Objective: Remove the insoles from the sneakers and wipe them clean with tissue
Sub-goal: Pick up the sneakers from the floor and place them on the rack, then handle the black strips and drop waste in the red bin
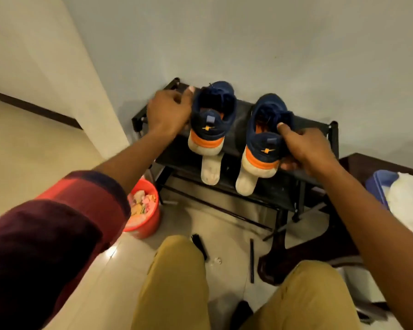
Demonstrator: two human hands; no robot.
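Navy sneakers [212, 120] (orange heels), seemingly scuffed.

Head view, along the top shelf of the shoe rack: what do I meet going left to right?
left hand → left sneaker → right sneaker → right hand, thumb on that sneaker's collar → blue tub at the far right, lower in the picture.

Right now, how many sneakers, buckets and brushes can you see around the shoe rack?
Sneakers: 2
Red bucket: 1
Brush: 1
Total: 4
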